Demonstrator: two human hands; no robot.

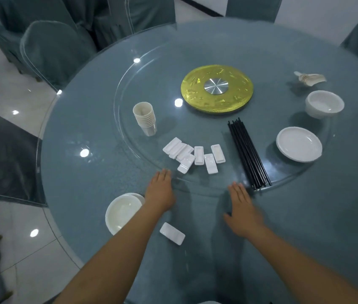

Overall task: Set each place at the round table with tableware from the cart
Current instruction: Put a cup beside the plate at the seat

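Two bare forearms rise from the bottom edge of the frame, one from the lower left and one from the lower right, each ending in a bare hand near the middle. The left hand (160, 193) and the right hand (242, 209) wear no gloves. No sleeve, cuff, watch, bracelet or ring shows on either arm. Both arms are uncovered down to the frame's lower edge.
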